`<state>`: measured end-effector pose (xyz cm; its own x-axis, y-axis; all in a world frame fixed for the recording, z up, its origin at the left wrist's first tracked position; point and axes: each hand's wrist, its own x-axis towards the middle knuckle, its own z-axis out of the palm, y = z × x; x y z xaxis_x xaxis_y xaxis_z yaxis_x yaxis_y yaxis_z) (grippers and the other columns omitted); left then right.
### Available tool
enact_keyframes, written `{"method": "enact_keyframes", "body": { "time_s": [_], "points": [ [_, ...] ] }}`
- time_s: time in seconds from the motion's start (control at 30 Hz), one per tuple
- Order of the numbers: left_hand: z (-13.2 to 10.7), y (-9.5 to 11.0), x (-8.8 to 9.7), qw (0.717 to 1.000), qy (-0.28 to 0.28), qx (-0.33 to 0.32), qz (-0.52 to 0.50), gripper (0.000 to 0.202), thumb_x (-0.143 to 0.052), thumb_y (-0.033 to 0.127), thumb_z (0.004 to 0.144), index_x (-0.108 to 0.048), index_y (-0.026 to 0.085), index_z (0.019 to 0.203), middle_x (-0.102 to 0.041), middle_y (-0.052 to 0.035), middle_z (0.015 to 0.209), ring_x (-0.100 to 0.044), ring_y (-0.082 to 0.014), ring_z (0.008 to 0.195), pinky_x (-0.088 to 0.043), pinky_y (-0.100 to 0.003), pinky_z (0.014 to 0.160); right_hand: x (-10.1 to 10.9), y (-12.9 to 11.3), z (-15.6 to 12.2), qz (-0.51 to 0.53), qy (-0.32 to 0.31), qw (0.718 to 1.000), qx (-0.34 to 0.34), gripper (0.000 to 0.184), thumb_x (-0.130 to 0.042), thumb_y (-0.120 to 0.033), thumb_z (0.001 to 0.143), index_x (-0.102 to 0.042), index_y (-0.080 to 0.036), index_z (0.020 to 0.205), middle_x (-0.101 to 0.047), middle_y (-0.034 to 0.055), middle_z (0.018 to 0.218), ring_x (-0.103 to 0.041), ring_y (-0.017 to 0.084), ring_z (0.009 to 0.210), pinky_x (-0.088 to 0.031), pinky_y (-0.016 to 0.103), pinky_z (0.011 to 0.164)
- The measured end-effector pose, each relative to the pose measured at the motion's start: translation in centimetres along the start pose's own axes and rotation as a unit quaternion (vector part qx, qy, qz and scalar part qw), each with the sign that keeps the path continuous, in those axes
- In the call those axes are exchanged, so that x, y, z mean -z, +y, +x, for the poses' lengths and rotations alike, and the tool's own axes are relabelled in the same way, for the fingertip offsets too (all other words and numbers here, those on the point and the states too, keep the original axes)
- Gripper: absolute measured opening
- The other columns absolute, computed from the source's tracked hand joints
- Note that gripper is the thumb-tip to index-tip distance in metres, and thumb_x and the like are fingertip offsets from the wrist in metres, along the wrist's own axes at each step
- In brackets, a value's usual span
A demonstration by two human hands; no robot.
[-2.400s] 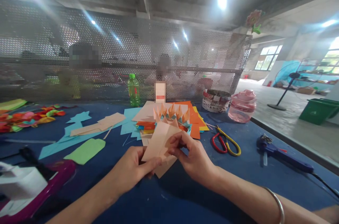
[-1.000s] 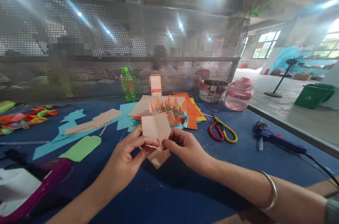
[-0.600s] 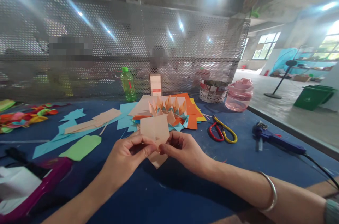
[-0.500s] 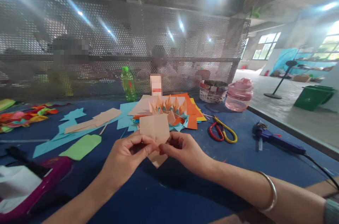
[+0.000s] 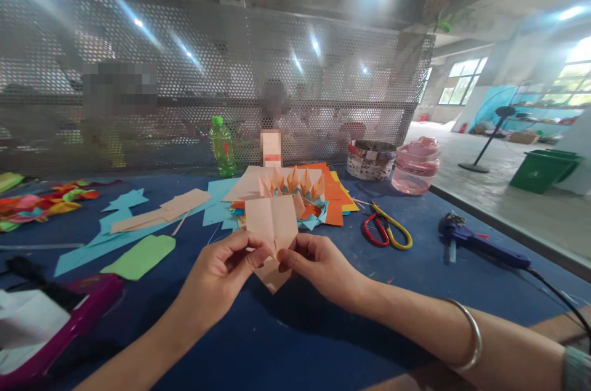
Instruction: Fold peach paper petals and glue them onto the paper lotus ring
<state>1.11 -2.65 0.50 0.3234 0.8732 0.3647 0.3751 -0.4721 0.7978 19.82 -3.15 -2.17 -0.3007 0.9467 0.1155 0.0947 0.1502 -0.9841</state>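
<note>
A creased peach paper (image 5: 273, 218) stands between my hands, with a fold down its middle and a pointed lower end. My left hand (image 5: 234, 262) pinches its left side between thumb and fingers. On the opposite side, my right hand (image 5: 311, 258) grips it with the thumb in front, close to the centre crease. The fingertips cover part of the folds. Just behind lies a ring of folded paper points (image 5: 295, 180), orange above and blue below, on top of stacked coloured sheets (image 5: 335, 191).
Scissors (image 5: 388, 228) and a blue glue gun (image 5: 484, 246) lie to the right. Behind them stand a woven basket (image 5: 369, 163) and a pink jug (image 5: 415, 169). A green bottle (image 5: 222, 148) stands near the mesh screen. Green paper (image 5: 141, 257) and a purple holder (image 5: 99, 295) are left.
The peach paper's upper part has spread slightly and its centre crease shows more clearly. My fingers have shifted a little apart at the fold; both hands still hold it.
</note>
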Motion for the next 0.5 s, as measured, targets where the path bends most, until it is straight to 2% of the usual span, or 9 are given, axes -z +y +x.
{"method": "enact_keyframes", "body": {
  "time_s": [0.1, 0.2, 0.3, 0.5],
  "points": [
    [-0.32, 0.07, -0.05, 0.996, 0.020, -0.064, 0.061, 0.015, -0.062, 0.031, 0.086, -0.070, 0.024, 0.076, -0.068, 0.0029, 0.075, -0.062, -0.0129, 0.072, -0.046, -0.020, 0.070, -0.10, -0.15, 0.00, 0.014, -0.004, 1.000, -0.004, 0.022, -0.059, -0.034, 0.085, -0.059, -0.016, 0.072, -0.062, -0.0001, 0.070, -0.052, 0.010, 0.063, -0.042, 0.023, 0.063],
    [-0.55, 0.12, -0.06, 0.993, 0.040, -0.085, 0.078, 0.013, -0.062, 0.029, 0.085, -0.071, 0.026, 0.077, -0.069, 0.0036, 0.077, -0.063, -0.0127, 0.073, -0.046, -0.019, 0.071, -0.26, -0.03, 0.13, 0.049, -0.014, 0.999, -0.020, 0.021, -0.062, -0.035, 0.082, -0.058, -0.016, 0.074, -0.060, -0.0012, 0.069, -0.053, 0.009, 0.062, -0.041, 0.022, 0.061],
    [-0.56, 0.17, -0.03, 0.996, 0.042, -0.056, 0.063, 0.013, -0.063, 0.031, 0.084, -0.072, 0.026, 0.076, -0.071, 0.0030, 0.077, -0.065, -0.0137, 0.074, -0.048, -0.020, 0.071, -0.30, 0.27, 0.28, 0.054, -0.015, 0.998, -0.023, 0.019, -0.064, -0.034, 0.080, -0.058, -0.016, 0.076, -0.059, -0.0015, 0.070, -0.053, 0.009, 0.062, -0.041, 0.023, 0.061],
    [-0.14, 0.03, -0.29, 0.999, 0.026, 0.046, 0.004, 0.018, -0.066, 0.039, 0.079, -0.073, 0.022, 0.077, -0.073, 0.0001, 0.075, -0.065, -0.0170, 0.071, -0.051, -0.023, 0.067, -0.24, 0.06, -0.06, 0.008, -0.002, 1.000, 0.010, 0.018, -0.063, -0.030, 0.082, -0.057, -0.016, 0.073, -0.055, -0.0030, 0.067, -0.049, 0.009, 0.062, -0.039, 0.022, 0.060]
  ]
}}
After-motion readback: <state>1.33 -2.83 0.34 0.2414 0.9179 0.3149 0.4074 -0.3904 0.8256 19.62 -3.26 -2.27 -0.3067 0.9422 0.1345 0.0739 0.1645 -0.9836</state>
